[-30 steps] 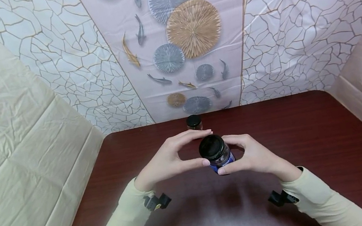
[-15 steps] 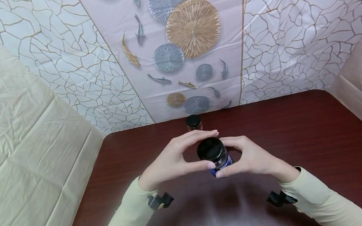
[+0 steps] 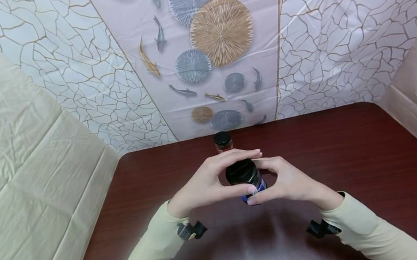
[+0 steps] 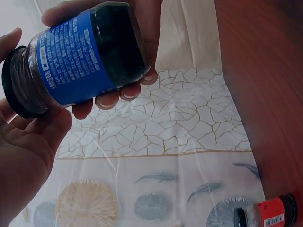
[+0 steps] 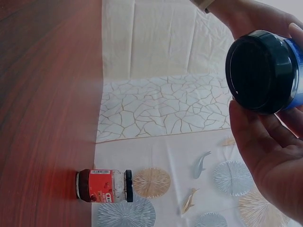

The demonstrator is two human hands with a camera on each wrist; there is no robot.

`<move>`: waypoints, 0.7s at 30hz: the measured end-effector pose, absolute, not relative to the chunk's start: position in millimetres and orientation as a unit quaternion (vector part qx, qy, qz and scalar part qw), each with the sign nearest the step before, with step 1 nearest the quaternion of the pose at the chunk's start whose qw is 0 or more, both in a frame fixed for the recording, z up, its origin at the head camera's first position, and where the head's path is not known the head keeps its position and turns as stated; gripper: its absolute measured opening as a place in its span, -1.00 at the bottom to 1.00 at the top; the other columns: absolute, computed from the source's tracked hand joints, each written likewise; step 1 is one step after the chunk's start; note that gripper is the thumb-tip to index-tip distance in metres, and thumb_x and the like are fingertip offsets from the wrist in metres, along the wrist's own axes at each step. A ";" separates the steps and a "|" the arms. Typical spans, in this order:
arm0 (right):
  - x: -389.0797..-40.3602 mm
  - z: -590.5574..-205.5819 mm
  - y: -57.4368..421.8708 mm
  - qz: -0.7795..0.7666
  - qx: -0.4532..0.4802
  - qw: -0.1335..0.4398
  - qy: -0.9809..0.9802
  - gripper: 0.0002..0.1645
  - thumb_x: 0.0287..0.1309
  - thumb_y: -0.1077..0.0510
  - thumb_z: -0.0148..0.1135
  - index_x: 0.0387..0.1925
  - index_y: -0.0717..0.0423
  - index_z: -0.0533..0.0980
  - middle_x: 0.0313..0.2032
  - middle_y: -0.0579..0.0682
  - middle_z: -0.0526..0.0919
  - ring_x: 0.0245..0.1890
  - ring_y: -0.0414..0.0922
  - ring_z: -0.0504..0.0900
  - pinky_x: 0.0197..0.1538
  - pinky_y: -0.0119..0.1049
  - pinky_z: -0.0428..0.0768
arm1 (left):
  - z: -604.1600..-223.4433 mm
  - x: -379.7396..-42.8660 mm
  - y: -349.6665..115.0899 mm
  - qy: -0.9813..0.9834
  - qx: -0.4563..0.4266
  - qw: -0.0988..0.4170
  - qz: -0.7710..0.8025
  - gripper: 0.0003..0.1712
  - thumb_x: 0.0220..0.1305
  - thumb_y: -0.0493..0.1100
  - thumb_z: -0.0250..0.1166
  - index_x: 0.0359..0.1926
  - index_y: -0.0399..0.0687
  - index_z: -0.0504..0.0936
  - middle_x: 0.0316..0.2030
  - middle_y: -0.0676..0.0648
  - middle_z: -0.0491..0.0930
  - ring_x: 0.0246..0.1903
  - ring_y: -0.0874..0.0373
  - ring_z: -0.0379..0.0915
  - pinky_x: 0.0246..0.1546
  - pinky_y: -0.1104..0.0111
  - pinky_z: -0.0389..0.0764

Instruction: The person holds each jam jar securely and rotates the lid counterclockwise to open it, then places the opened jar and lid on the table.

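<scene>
A glass jar [image 4: 71,61] with a blue label is held up over the table, its black lid [image 3: 240,170] tilted toward the head camera. My right hand [image 3: 291,182] grips the jar's body from the right, fingers behind and thumb in front. From the left, my left hand [image 3: 210,182] curls round the lid, with the thumb near its front rim and the fingers reaching over its far side. The jar's dark base [image 5: 255,73] faces the right wrist camera. Most of the label is hidden by fingers in the head view.
A second jar [image 5: 101,186] with a red label and black lid stands at the back of the dark red-brown table [image 3: 337,151], partly behind my left hand in the head view. A patterned cloth [image 3: 229,55] hangs behind the table, with pale cloth [image 3: 37,173] along the left side.
My left hand has moved right, its fingers extending farther past the lid. The blue-labelled jar and my right hand have shifted slightly left. The red-labelled jar stays in place.
</scene>
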State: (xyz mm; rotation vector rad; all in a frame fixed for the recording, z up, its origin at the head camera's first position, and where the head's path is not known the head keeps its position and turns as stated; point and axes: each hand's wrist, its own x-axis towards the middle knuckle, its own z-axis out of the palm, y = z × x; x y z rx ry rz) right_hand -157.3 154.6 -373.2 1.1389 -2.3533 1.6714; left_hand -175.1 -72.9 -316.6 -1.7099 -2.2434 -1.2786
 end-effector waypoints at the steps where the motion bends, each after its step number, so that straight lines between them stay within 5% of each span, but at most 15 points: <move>1: -157.6 -373.8 154.6 0.538 0.368 0.020 -0.758 -0.36 -0.11 0.15 0.64 0.08 0.02 0.62 -0.08 -0.15 0.73 -0.08 -0.13 0.68 0.06 -0.31 0.59 | -316.8 -175.4 -72.5 -0.723 -0.553 0.022 -0.413 -0.28 0.22 -0.16 0.49 0.38 -0.10 0.47 0.25 0.03 0.54 0.22 0.22 0.42 0.20 0.32 0.47; 21: -156.3 -369.2 157.8 0.539 0.367 0.005 -0.758 -0.36 -0.11 0.11 0.65 0.09 -0.14 0.62 -0.02 -0.17 0.72 0.00 -0.11 0.65 0.11 -0.29 0.56 | -310.9 -173.8 -88.1 -0.734 -0.544 -0.005 -0.407 -0.22 0.19 -0.07 0.52 0.41 0.02 0.45 0.28 0.10 0.50 0.26 0.23 0.39 0.25 0.28 0.43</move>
